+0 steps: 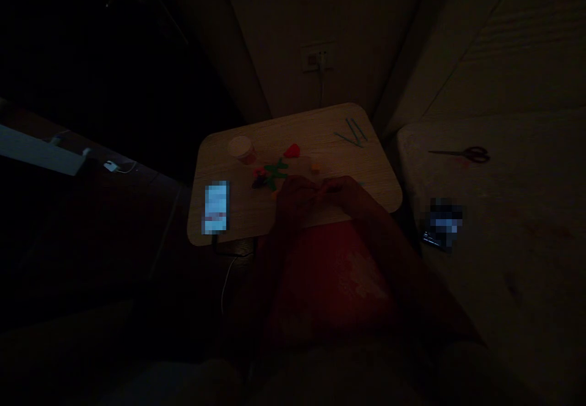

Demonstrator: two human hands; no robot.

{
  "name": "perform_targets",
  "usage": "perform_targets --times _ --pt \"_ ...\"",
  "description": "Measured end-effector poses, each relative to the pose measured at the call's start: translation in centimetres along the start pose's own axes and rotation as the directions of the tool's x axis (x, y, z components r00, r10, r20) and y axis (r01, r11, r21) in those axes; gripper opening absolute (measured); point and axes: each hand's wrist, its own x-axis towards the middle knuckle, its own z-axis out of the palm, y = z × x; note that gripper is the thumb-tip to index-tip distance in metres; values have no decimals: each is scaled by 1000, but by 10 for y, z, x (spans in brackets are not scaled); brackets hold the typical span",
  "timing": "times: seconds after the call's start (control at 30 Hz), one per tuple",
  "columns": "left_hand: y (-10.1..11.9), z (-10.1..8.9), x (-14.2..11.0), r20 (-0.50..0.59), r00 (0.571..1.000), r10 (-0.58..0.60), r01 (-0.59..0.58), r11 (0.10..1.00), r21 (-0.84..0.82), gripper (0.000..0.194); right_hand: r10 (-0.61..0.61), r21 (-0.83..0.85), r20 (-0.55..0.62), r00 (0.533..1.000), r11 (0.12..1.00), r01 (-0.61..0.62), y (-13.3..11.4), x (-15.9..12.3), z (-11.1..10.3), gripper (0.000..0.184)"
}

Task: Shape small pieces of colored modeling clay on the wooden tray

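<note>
In very dim light, my left hand (297,193) and my right hand (343,190) meet over the front of a small wooden table. The fingers of both are bent and pressed together at the tips. A small reddish bit seems to show between them, too dark to name. Just past my left hand lies a green clay-like shape (276,173) with several arms, beside a dark and pink lump (259,179). Farther back sit a red lump (292,150) and a small yellow-orange lump (315,168). Another orange bit (274,195) touches or nearly touches my left hand's edge.
On the table (384,192) stand a pale round tub (242,148) at the back left and a lit phone (215,208) at the front left. Thin greenish sticks (352,134) lie back right. Scissors (464,154) and a blurred dark object (443,226) rest on the surface to the right.
</note>
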Motion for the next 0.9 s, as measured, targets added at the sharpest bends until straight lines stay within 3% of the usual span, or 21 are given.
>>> perform_targets --times 0.2,0.33,0.53,0.7,0.9 --pt "3 0 1 18 994 -107 106 993 55 24 53 8 -61 997 999 -53 -3 -1 0 34" --pt "9 -2 2 43 988 -149 149 989 10 21 67 -40 7 998 997 -66 -6 -3 -6 35" --pt "9 -3 2 208 973 -99 127 984 -128 21 95 -95 117 989 992 -84 -6 -7 -15 37" --pt "3 -3 0 132 980 -153 166 981 -102 23 51 6 118 992 999 -52 -3 -7 -14 46" --pt "4 -2 0 110 988 -112 122 989 -89 23 34 -27 96 995 999 -31 5 -4 -10 40"
